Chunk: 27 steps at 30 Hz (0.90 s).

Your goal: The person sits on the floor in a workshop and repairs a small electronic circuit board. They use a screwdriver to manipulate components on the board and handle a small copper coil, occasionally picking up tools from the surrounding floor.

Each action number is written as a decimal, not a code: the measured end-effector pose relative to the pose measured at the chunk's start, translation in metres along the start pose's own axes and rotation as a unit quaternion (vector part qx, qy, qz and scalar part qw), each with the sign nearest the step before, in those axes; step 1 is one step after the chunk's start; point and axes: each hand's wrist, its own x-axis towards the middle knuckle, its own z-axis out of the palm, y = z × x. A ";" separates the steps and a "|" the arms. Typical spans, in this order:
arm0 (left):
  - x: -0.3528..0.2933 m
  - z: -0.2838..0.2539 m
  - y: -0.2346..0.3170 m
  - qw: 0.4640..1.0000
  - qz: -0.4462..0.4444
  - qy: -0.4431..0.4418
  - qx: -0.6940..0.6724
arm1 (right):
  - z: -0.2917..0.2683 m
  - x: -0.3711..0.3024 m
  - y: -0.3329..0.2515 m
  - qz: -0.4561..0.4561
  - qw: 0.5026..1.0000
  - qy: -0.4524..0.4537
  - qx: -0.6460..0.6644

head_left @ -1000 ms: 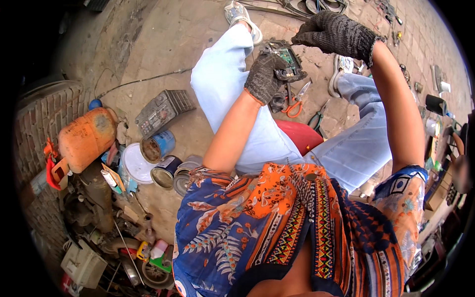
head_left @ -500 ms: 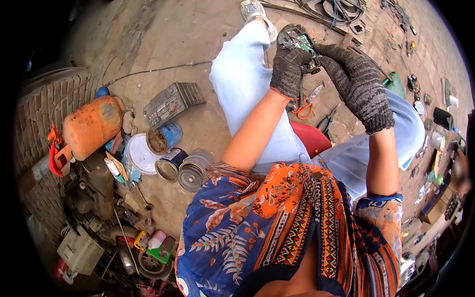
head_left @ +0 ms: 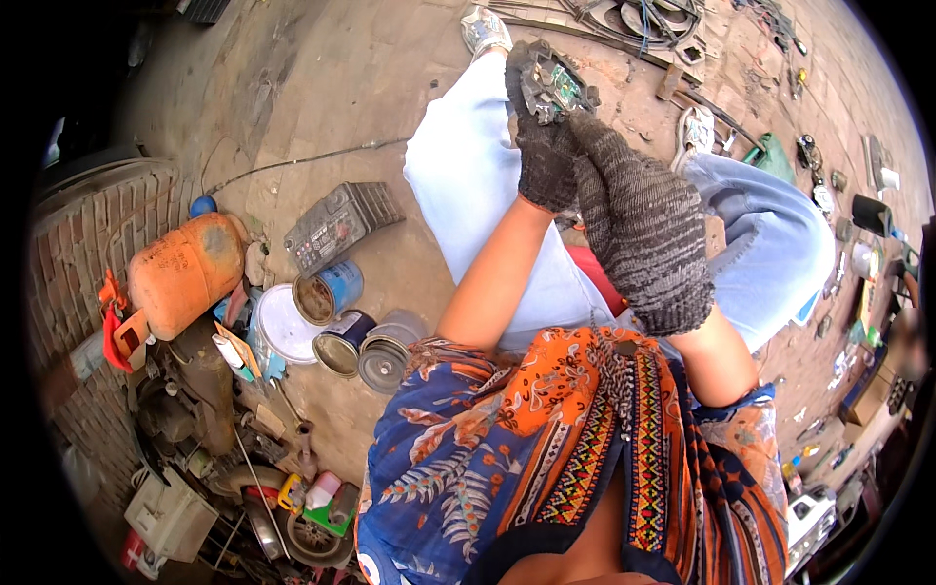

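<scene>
My left hand (head_left: 546, 161), in a dark grey knit glove, is closed around a broken black plastic housing with a green circuit board (head_left: 558, 88) in it. It holds the piece above the ground beyond my knees, board side up. My right hand (head_left: 643, 219), gloved alike, reaches in from the right. Its fingers are pressed together at the housing's near edge; their tips are partly covered, and whatever they pinch cannot be made out. Below the hands, part of a red seat (head_left: 595, 278) shows between my legs.
A hammer (head_left: 671, 83) and a green object (head_left: 775, 158) lie beyond my right knee. To the left are a black ribbed casing (head_left: 336, 224), paint cans (head_left: 336, 288), a white lid (head_left: 283, 324) and an orange gas cylinder (head_left: 187, 273). Scrap parts line both sides.
Both hands have moved left and tilted the housing, so its board faces up more. My right forearm has swung inward, covering the scissors and pliers seen before.
</scene>
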 end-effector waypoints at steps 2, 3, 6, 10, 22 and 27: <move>-0.002 0.001 -0.001 0.999 0.028 -0.001 0.035 | 0.010 -0.003 0.002 -0.007 0.999 0.032 -0.024; -0.002 0.000 -0.001 0.997 0.046 0.000 0.061 | 0.016 -0.004 0.003 -0.010 0.998 0.049 -0.036; 0.001 -0.002 -0.003 0.982 0.105 -0.001 0.157 | 0.027 0.000 -0.003 -0.023 0.990 0.135 0.019; 0.002 -0.008 -0.001 0.950 0.176 -0.002 0.257 | 0.018 0.010 0.005 -0.002 0.983 0.122 0.134; 0.003 -0.007 0.006 0.923 0.211 -0.005 0.323 | -0.048 0.065 0.045 -0.075 0.990 -0.083 0.081; 0.005 -0.012 0.012 0.862 0.255 -0.008 0.439 | -0.029 0.052 0.033 -0.126 0.987 -0.008 0.094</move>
